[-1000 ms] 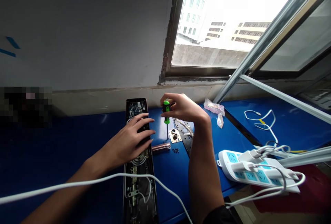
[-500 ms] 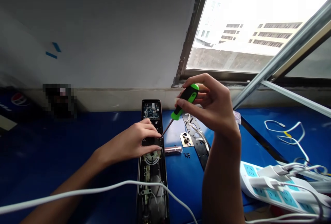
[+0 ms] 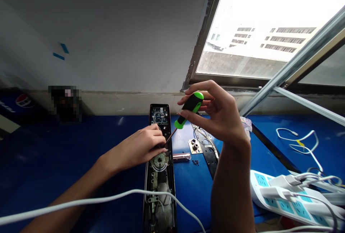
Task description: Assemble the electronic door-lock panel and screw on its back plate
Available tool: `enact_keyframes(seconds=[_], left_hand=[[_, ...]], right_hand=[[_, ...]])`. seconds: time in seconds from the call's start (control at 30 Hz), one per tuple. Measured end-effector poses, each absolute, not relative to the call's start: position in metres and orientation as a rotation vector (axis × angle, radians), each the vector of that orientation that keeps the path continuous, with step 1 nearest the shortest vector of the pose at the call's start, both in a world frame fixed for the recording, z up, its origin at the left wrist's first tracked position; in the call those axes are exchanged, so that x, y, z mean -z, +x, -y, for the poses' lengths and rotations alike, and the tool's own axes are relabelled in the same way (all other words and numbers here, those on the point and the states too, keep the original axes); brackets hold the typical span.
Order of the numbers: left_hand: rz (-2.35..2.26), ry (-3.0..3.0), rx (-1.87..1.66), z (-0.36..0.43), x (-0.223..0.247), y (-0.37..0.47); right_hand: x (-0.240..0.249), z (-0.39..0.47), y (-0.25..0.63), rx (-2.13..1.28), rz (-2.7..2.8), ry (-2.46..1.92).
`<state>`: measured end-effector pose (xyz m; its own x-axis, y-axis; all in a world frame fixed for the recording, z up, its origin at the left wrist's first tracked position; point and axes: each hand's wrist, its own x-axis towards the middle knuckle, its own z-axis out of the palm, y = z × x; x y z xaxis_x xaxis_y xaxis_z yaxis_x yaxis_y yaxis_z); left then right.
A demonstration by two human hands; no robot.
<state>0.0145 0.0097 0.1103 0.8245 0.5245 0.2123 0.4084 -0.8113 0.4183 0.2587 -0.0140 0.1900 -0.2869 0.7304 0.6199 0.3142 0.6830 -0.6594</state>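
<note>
My right hand [image 3: 218,112] grips a green and black screwdriver [image 3: 190,109] by its handle. Its thin shaft slants down and left into a long, narrow black housing, which looks like an opened electronic door lock [image 3: 171,175]. Over the upper middle of this housing, my left hand [image 3: 147,141] has its thumb and fingers drawn together beside the screwdriver's tip. Whatever those fingers pinch is hidden, as is the tip itself. A circuit board [image 3: 159,116] shows at the housing's far end, and a round metal mechanism [image 3: 160,160] sits just below my left hand.
Right of the housing lie a pinkish metallic cylinder [image 3: 182,157], small black screws [image 3: 195,162], a square metal plate [image 3: 195,146] and a black perforated panel [image 3: 208,154]. A white cable [image 3: 132,191] crosses in front. A power strip [image 3: 285,200] stands at right, below a window.
The fingers of my left hand have closed in, showing more of the round mechanism. My right hand has brought the screwdriver slightly left and down. The view has shifted a little.
</note>
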Motion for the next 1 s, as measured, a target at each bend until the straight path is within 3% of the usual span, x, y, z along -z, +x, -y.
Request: enact_keyframes(seconds=[0.17,0.4,0.63,1.0], left_hand=[[-0.725,2.724,-0.4,-0.009,-0.107,0.015],[-0.791,2.671,-0.502,-0.012,-0.111,0.006],[-0.999,2.583,-0.396,-0.022,-0.122,-0.02],[-0.957,2.523,-0.32,-0.024,-0.118,-0.032]], right_hand=[[-0.193,0.017,0.248,-0.608,1.965,-0.737],[-0.191,0.018,0.235,-0.502,1.899,-0.75],[-0.184,0.011,0.224,-0.448,1.952,-0.761],[-0.177,0.005,0.208,-0.405,2.053,-0.713]])
